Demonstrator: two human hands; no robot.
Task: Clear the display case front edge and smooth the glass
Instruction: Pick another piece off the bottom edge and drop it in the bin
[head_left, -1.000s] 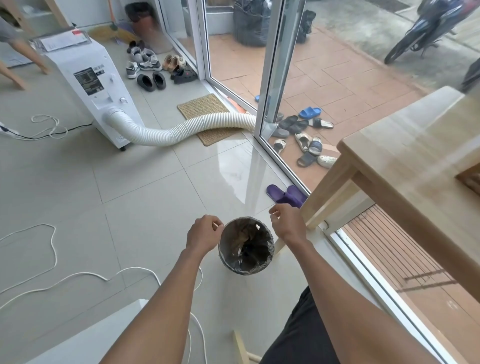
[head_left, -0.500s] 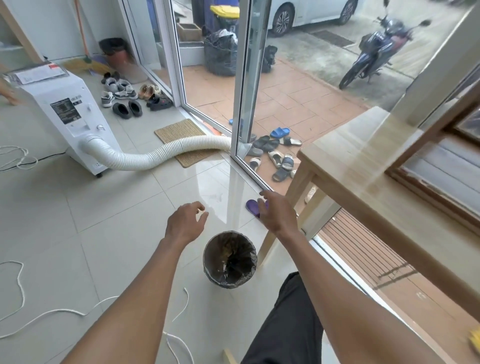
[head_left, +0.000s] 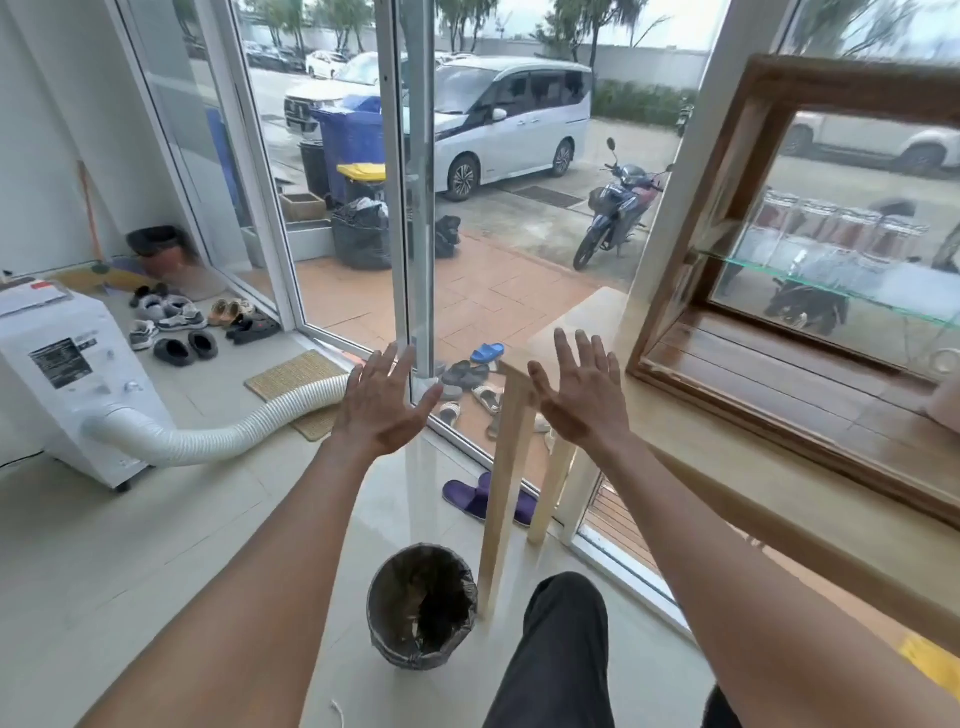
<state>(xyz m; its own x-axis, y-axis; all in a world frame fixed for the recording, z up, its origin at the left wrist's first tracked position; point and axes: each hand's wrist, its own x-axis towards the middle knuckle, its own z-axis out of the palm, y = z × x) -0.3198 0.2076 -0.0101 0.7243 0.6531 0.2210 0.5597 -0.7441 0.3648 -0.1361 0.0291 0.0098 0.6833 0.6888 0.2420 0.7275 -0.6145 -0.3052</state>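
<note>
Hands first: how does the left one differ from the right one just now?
The left hand is raised in front of the white door frame, over the floor; the right hand is raised over the corner of the pale wooden table, nearer the wooden display case. The right hand's fingers reach slightly higher in the picture. Both are open, fingers spread, backs toward the camera, holding nothing.

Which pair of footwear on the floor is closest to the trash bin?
The purple slippers, lying indoors beside the wooden table leg just beyond the trash bin. Every other pair lies farther off, by the doormat or outside.
</note>
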